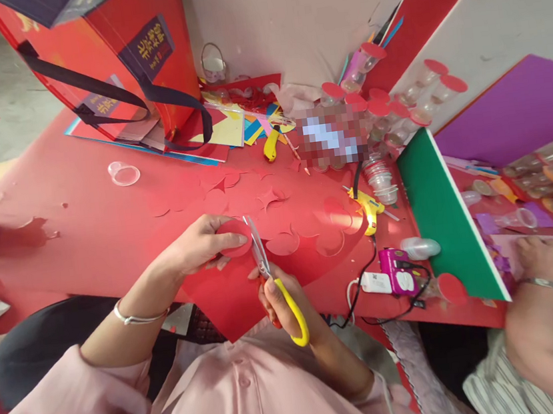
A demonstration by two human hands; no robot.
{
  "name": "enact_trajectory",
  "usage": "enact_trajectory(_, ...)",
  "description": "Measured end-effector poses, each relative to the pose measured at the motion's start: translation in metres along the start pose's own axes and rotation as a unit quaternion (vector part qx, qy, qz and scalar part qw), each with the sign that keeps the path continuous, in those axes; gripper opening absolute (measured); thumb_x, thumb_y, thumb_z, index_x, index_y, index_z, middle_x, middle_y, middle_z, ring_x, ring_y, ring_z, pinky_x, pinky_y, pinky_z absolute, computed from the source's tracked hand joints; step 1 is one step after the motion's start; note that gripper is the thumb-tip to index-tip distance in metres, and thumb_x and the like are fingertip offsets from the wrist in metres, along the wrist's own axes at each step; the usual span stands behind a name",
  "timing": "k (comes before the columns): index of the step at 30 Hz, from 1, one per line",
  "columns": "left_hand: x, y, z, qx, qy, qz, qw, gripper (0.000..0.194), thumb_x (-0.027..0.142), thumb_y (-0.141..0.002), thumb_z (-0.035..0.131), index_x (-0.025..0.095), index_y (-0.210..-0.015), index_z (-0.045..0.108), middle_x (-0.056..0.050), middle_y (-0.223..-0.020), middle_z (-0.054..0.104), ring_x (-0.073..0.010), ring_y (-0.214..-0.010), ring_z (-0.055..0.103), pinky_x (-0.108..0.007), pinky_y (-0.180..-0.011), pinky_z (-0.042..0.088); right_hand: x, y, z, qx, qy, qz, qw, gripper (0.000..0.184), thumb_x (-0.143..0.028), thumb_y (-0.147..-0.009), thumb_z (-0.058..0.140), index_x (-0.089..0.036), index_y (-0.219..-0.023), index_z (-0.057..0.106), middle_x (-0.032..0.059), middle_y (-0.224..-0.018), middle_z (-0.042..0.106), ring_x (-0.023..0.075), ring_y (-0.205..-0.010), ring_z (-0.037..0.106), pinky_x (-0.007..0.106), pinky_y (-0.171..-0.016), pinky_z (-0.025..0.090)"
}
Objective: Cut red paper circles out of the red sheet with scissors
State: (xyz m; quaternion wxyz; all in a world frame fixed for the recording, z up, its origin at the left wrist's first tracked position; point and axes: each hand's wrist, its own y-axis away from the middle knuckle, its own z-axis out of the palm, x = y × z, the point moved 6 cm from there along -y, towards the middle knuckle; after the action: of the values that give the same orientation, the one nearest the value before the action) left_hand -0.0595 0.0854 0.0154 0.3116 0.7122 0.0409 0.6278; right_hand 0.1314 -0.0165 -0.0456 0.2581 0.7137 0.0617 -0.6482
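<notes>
Shows apparent trimming of a red disc [232, 227], pinched above the table [80, 211] in the grip of the left hand [200, 244], by scissors [261, 257] clasped in the right hand [278, 301], with blade contact hard to confirm, and likely calls next for turning the disc.

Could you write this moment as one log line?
left grip: disc | right grip: scissors | blades: at disc's edge | nearby: glue gun on table
</notes>
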Motion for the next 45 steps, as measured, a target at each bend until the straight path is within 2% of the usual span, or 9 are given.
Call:
enact_trajectory(10,-0.009,-0.011,-0.002,-0.027,0.027,-0.015,0.999,0.025,0.04,-0.08,0.089,0.019,-0.092,0.081,0.0,-0.045,0.059,-0.0114,-0.033,0.044,-0.02,-0.035,0.024,-0.009,-0.005,0.002,0.002,-0.051,0.007,0.999,0.076,-0.092,-0.11,0.043,-0.022,-0.128,0.065,-0.0055,-0.071,0.05,0.0141,-0.055,0.047,0.026,-0.053,0.044)
enact_trajectory(19,-0.012,-0.018,-0.001,-0.04,0.039,-0.014,0.998,0.023,0.037,-0.083,0.089,0.019,-0.094,0.08,0.001,-0.046,0.06,-0.0105,-0.034,0.044,-0.019,-0.035,0.027,-0.006,-0.01,-0.002,-0.006,-0.047,0.018,0.999,0.083,-0.095,-0.108,0.042,-0.02,-0.129,0.07,-0.0045,-0.071,0.047,0.0148,-0.055,0.045,0.028,-0.052,0.04)
enact_trajectory(27,-0.01,-0.024,-0.003,-0.059,0.057,-0.03,0.996,0.023,0.034,-0.081,0.093,0.017,-0.089,0.078,0.003,-0.048,0.06,-0.0077,-0.032,0.041,-0.019,-0.035,0.024,-0.003,-0.011,-0.005,-0.014,-0.054,0.019,0.998,0.077,-0.09,-0.111,0.045,-0.02,-0.13,0.071,-0.0043,-0.072,0.048,0.0145,-0.056,0.046,0.027,-0.05,0.04)
enact_trajectory(34,-0.015,-0.031,-0.006,-0.073,0.056,-0.054,0.994,0.029,0.038,-0.078,0.095,0.018,-0.096,0.084,0.002,-0.049,0.059,-0.0119,-0.035,0.05,-0.02,-0.036,0.028,0.005,-0.012,-0.007,-0.014,-0.062,0.024,0.998,0.075,-0.089,-0.111,0.047,-0.02,-0.129,0.07,-0.0049,-0.072,0.049,0.0129,-0.055,0.044,0.025,-0.051,0.039)
enact_trajectory(40,-0.016,-0.038,-0.007,-0.096,0.042,-0.065,0.992,0.028,0.041,-0.077,0.093,0.018,-0.09,0.085,-0.001,-0.053,0.061,-0.0131,-0.037,0.052,-0.023,-0.038,0.032,0.0,-0.013,-0.011,-0.028,-0.044,0.018,0.998,0.078,-0.091,-0.111,0.043,-0.02,-0.129,0.069,-0.0052,-0.07,0.05,0.013,-0.056,0.048,0.024,-0.054,0.04)
enact_trajectory(45,-0.014,-0.042,-0.006,-0.11,0.041,-0.062,0.991,0.032,0.04,-0.077,0.093,0.018,-0.099,0.088,-0.003,-0.056,0.065,-0.0154,-0.04,0.055,-0.024,-0.039,0.033,0.006,-0.014,-0.011,-0.016,-0.077,0.026,0.997,0.073,-0.089,-0.111,0.048,-0.021,-0.128,0.069,-0.0057,-0.072,0.048,0.0119,-0.056,0.045,0.024,-0.053,0.038)
